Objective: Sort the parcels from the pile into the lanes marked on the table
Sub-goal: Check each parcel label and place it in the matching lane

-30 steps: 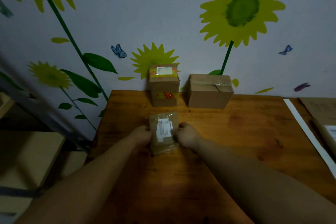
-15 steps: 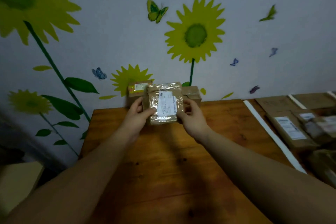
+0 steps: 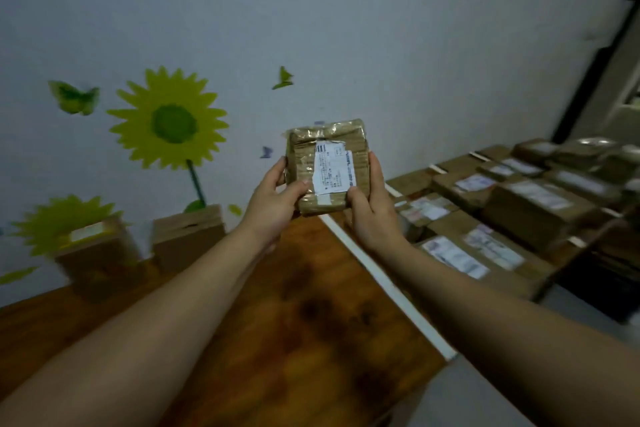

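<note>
- Left hand [image 3: 273, 199] and right hand [image 3: 373, 206] grip the sides of a small tape-wrapped brown parcel [image 3: 327, 166] above the wooden desk [image 3: 277, 322].
- Pile of brown labelled parcels [image 3: 533, 210] at three o'clock.

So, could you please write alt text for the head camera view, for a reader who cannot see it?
A left hand and right hand hold a taped brown parcel above a wooden table. Two boxes stand by the sunflower wall; labelled parcels lie beyond a white strip.

Parcel [image 3: 327, 166] above table [image 3: 277, 340], two boxes [image 3: 98, 253] [image 3: 188, 239] back left against wall [image 3: 381, 45], strip [image 3: 381, 281] on the right, pile [image 3: 519, 204] beyond it
</note>
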Tool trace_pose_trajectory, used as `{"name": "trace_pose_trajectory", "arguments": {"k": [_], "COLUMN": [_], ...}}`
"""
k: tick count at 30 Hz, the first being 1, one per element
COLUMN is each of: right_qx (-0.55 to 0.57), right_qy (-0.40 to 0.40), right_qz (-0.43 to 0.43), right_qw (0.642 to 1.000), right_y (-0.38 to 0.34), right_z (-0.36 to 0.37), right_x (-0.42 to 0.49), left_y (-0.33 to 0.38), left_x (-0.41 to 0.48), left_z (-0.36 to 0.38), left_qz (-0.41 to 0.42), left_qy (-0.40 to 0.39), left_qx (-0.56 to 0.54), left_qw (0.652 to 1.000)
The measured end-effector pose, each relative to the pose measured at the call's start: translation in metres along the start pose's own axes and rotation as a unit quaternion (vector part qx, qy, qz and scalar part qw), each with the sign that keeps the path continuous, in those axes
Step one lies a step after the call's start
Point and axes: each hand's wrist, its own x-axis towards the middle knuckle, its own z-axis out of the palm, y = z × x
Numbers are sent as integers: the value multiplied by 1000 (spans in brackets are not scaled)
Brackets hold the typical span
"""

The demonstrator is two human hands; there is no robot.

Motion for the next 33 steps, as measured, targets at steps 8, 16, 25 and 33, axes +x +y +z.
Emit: {"name": "trace_pose_trajectory", "arguments": {"k": [8,16,25,33], "right_qx": [-52,-56,-62,-43], "right_qy": [124,243,282,291], "right_qz": [53,101,119,152], "right_qw": [989,963,950,943], "right_y": [67,114,169,229], "right_z": [-218,-355,-458,-539], "right_x": [-33,-53,9,74], "left_y": [-40,-71,-106,-121], "left_x": [-8,3,79,138], "left_z": [227,386,514,608], "left_qz": [-40,-60,-43,-71], "left_qy": [-144,-277,-334,-360], "left_qx": [-3,16,31,55], "left_qw": [989,959,941,929]}}
